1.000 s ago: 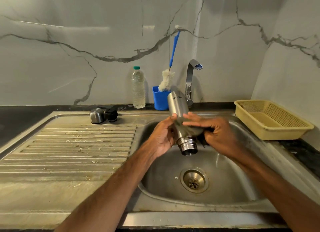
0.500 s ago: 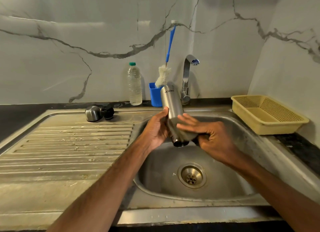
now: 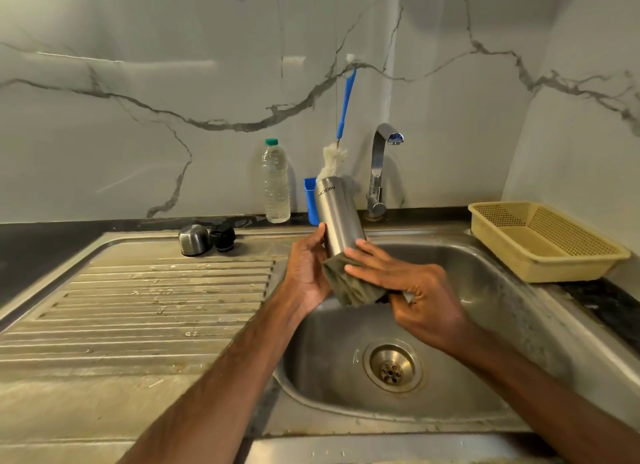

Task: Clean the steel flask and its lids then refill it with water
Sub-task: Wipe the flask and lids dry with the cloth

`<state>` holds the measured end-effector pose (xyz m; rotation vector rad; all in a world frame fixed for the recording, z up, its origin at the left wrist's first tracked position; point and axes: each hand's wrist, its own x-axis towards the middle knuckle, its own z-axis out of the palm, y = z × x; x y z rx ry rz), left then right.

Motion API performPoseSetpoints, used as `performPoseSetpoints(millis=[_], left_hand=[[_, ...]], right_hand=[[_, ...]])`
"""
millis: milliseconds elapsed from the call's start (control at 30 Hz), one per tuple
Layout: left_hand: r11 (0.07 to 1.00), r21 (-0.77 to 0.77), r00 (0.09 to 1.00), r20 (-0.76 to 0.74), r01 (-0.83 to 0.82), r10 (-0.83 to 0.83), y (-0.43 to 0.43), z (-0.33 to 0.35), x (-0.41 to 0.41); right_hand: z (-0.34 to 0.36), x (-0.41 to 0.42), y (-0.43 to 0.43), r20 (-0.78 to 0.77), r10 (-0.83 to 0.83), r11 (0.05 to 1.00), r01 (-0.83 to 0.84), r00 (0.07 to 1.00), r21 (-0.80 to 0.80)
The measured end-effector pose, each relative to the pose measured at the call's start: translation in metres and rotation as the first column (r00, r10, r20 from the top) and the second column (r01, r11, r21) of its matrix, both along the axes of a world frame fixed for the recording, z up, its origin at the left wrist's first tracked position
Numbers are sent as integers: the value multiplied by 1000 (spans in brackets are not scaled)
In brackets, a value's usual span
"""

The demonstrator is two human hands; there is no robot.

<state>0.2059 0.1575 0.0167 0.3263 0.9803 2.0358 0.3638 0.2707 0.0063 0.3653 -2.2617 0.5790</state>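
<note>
My left hand [image 3: 308,269] curls round the shiny steel flask [image 3: 341,218], just above the steel sink [image 3: 502,308]. My right hand [image 3: 412,290] wraps a grey-green cloth [image 3: 349,287] round the flask's near end.

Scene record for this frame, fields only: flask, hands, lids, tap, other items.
flask: steel flask, base up, tilted over sink basin, mouth end hidden by cloth
left hand: grips steel flask body
right hand: holds cloth wrapped round its lower part
lids: steel cap and black lid, side by side on drainboard
tap: no water seen running
nearby: bottle brush, plastic bottle, yellow basket
</note>
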Motion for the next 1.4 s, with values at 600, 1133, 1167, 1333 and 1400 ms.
performPoseSetpoints(millis=[600, 1133, 1167, 1333, 1400], left_hand=[[996, -68, 995, -82, 57, -62, 6, -1, 17], [985, -161, 978, -190, 59, -89, 17, -3, 40], [984, -159, 973, -206, 76, -109, 17, -3, 41], [969, -224, 913, -366, 105, -183, 16, -2, 43], [960, -254, 887, -408, 115, -214, 18, -2, 46]], right_hand=[[-2, 1, 1, 13, -70, 997, 69, 997, 25], [11, -11, 30, 33, -352, 909, 350, 935, -226], [9, -10, 28, 23, -342, 927, 341, 940, -155], [12, -7, 50, 17, -336, 918, 331, 942, -217], [14, -8, 49, 5, -388, 891, 377, 921, -255]])
